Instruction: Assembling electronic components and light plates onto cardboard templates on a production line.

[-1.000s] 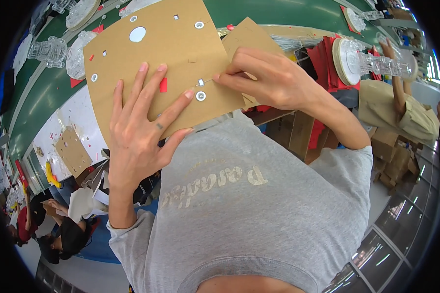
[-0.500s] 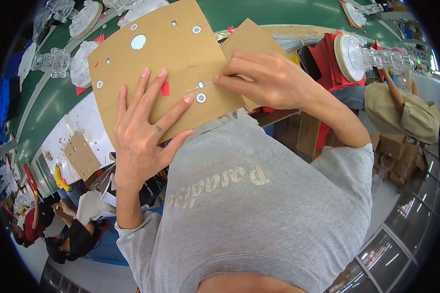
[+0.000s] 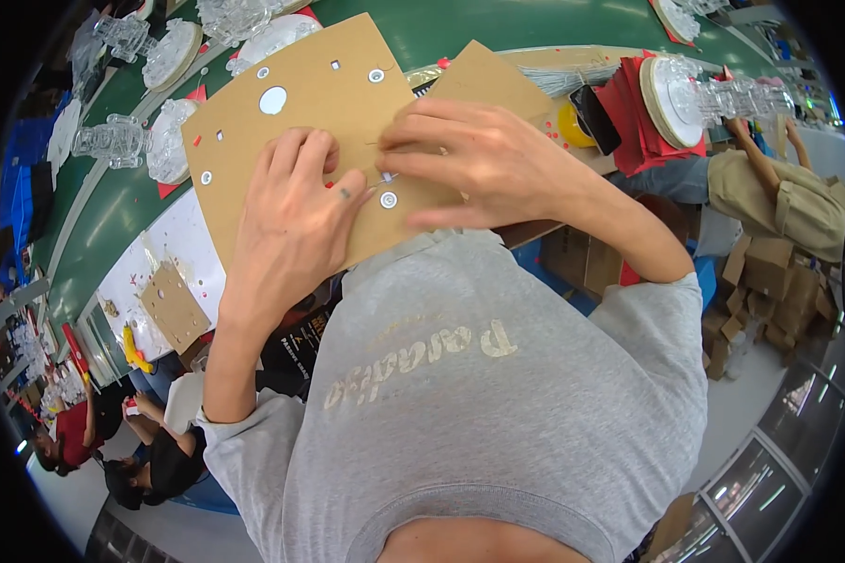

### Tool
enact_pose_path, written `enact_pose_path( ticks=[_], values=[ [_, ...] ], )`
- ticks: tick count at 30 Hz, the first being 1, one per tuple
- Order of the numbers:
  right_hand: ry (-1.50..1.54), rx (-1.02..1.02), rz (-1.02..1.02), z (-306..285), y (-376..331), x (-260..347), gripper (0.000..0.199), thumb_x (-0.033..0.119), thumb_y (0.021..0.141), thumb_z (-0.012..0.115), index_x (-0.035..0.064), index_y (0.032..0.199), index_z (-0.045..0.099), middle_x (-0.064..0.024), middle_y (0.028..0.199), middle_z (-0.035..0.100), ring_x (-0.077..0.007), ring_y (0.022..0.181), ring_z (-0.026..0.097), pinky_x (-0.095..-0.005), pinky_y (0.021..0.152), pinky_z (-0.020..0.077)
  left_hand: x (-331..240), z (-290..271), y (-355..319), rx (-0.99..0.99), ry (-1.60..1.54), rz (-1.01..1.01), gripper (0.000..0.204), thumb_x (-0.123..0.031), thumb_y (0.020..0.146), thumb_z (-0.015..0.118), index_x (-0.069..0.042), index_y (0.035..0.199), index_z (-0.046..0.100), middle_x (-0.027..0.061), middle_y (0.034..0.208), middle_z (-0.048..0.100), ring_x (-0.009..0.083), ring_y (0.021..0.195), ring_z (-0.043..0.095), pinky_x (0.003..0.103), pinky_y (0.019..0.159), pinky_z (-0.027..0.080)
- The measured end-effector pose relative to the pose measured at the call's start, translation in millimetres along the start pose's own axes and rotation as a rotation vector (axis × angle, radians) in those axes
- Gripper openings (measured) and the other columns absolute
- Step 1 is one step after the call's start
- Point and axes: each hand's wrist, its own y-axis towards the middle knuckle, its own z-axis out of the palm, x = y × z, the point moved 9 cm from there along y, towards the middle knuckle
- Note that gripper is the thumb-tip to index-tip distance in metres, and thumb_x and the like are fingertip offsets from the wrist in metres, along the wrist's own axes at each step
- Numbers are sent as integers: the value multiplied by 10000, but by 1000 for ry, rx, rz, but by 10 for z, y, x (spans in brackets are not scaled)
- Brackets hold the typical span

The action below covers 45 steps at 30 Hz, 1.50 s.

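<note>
A brown cardboard panel [image 3: 347, 113] with a large round hole, small square holes and metal eyelets lies tilted before me. My left hand [image 3: 296, 211] rests on it with fingers curled in; its thumb and forefinger meet beside a small red patch, and anything between them is hidden. My right hand [image 3: 493, 159] reaches over the panel's right part, thumb blurred and apart from the fingers. Its fingertips touch down near a short thin wire [image 3: 391, 176] at a small square hole. Just below this sits a metal eyelet [image 3: 389, 200].
Another cardboard piece [image 3: 498, 80] lies behind my right hand. Beyond are a bundle of wires [image 3: 573, 77], a dark phone [image 3: 595, 120], red sheets [image 3: 629, 122] and clear plastic stands [image 3: 113, 141] on the green table [image 3: 366, 14]. Other people work at left and right.
My left hand went from lying flat to curled fingers. My right hand left its pinch on the wire's end and moved left over the panel. The panel shifted slightly.
</note>
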Motion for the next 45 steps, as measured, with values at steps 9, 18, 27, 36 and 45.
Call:
enact_pose_path(
  ticks=[9, 18, 27, 36, 45],
  values=[
    [6, -5, 146, 18, -86, -112, 882, 444, 605, 884, 50, 1355, 640, -100, 1331, 669, -249, 1286, 601, -490, 1152, 425, 73, 41, -5, 0, -270, 49, 128, 35, 736, 708, 43, 779, 588, 144, 1013, 584, 346, 1049, 595, 473, 892, 484],
    [56, 42, 236, -52, -124, -314, 795, 392, 659, 882, 107, 1364, 649, -62, 1365, 658, -251, 1320, 580, -495, 1163, 408, 494, -101, -251, -53, -348, -84, 129, 23, 748, 682, 53, 689, 571, 175, 1150, 652, 391, 1224, 582, 626, 1122, 351],
    [303, -331, 341, 365, 258, -63, 257, -33, 735, 796, 60, 974, 792, -59, 924, 739, -219, 795, 687, -327, 672, 559, 555, -31, -254, -250, -490, -76, 134, 29, 741, 644, 47, 651, 547, 181, 1104, 674, 394, 1179, 587, 581, 1093, 375],
    [308, -379, 278, 229, 299, 17, 307, -72, 732, 735, 79, 988, 809, -58, 862, 715, -179, 741, 680, -285, 617, 552, 624, 197, -1039, -750, -968, -793, 590, -19, 871, 613, -8, 1435, 439, 185, 1473, 488, 327, 1384, 453, 458, 1158, 327],
    [-2, -212, 89, 311, 471, 320, 414, -19, 638, 710, 36, 1043, 774, -61, 889, 645, -202, 756, 649, -337, 633, 575, 736, 501, -1133, -505, -1441, -936, 780, -16, 927, 604, 21, 1593, 199, 205, 1535, 422, 250, 1392, 459, 364, 1135, 377]
  ],
)
